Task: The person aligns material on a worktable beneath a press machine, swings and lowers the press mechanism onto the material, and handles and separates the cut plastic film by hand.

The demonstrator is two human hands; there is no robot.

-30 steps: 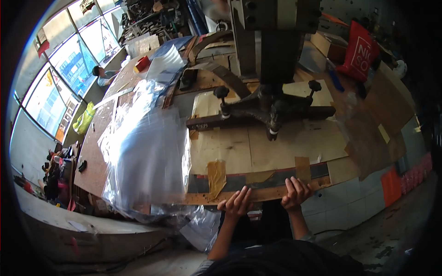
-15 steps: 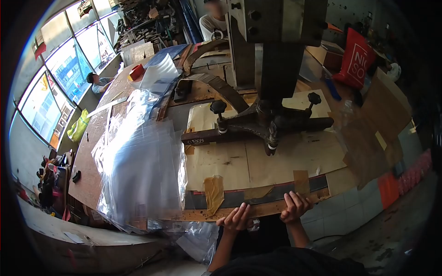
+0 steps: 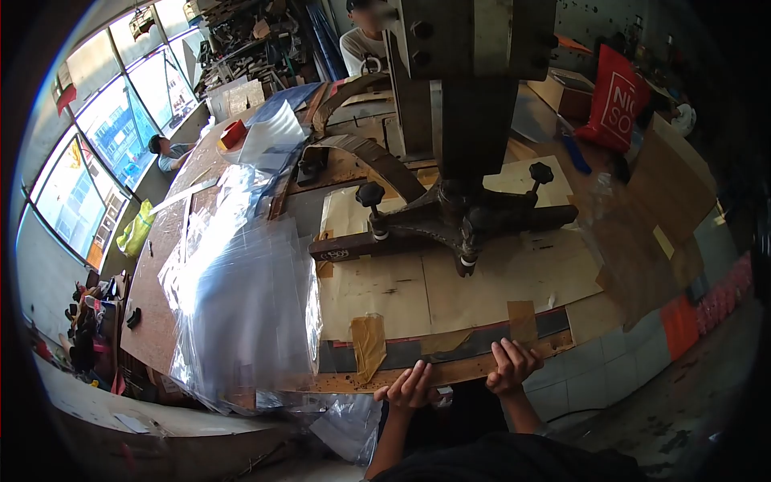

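My left hand (image 3: 407, 387) and my right hand (image 3: 511, 368) are at the front edge of a wooden board (image 3: 470, 372), fingers bent over its rim. Both hands look closed on this edge; what lies under the palms is hidden. A dark strip (image 3: 450, 353) runs along the board behind my fingers, crossed by pieces of brown tape (image 3: 368, 347). Beyond it lies a pale sheet (image 3: 490, 285). Above that sheet stands a heavy press head (image 3: 462, 213) with a dark crossbar and black knobs.
Clear plastic sheets (image 3: 249, 297) are piled left of the press. A red tape roll (image 3: 233, 134) sits farther back. At right are a red bag (image 3: 614, 100) and cardboard (image 3: 675, 181). One person (image 3: 364, 46) is behind the press, another (image 3: 166, 153) by the windows.
The view has shifted slightly, so the press and board appear a little farther left and lower. Both my hands stay at the board's front edge.
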